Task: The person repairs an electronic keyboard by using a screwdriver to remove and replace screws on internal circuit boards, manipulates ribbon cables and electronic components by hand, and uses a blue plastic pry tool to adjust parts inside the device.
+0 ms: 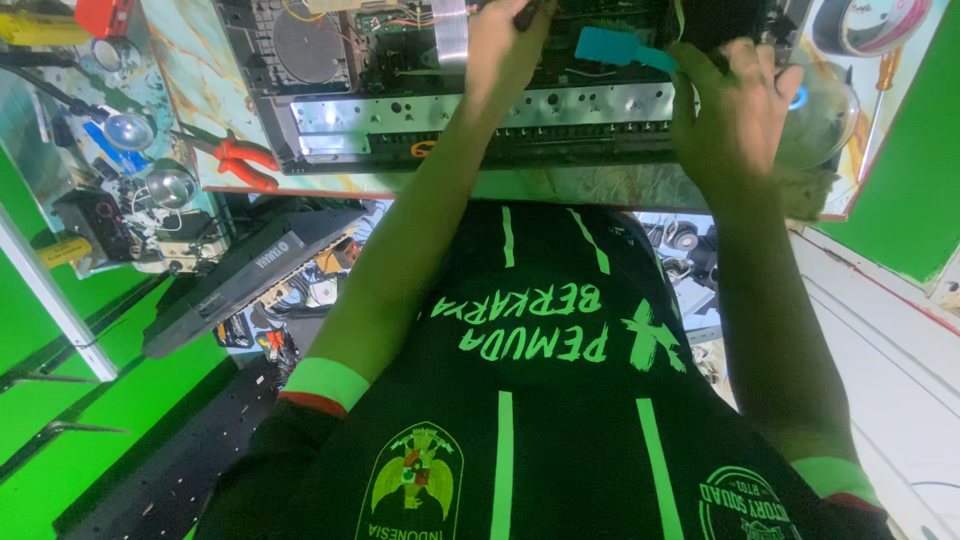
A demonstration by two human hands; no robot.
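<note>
An opened electronic device (450, 115) with a metal chassis, circuit boards and wires lies on the marbled tabletop (190, 60) at the top of the view. My left hand (505, 50) reaches into it, closed around a dark tool handle (526, 12) whose tip is hidden. My right hand (735, 110) rests on the device's right end, its fingers on a teal flat-handled tool (615, 47) that points left over the boards. My black shirt with green stripes fills the lower frame.
Red-handled pliers (245, 160) lie at the table's front left edge. A clear dome (825, 115), an orange screwdriver (885, 70) and a tape roll (870, 20) sit on the right. A long black casing (240, 280) leans below the table among loose parts.
</note>
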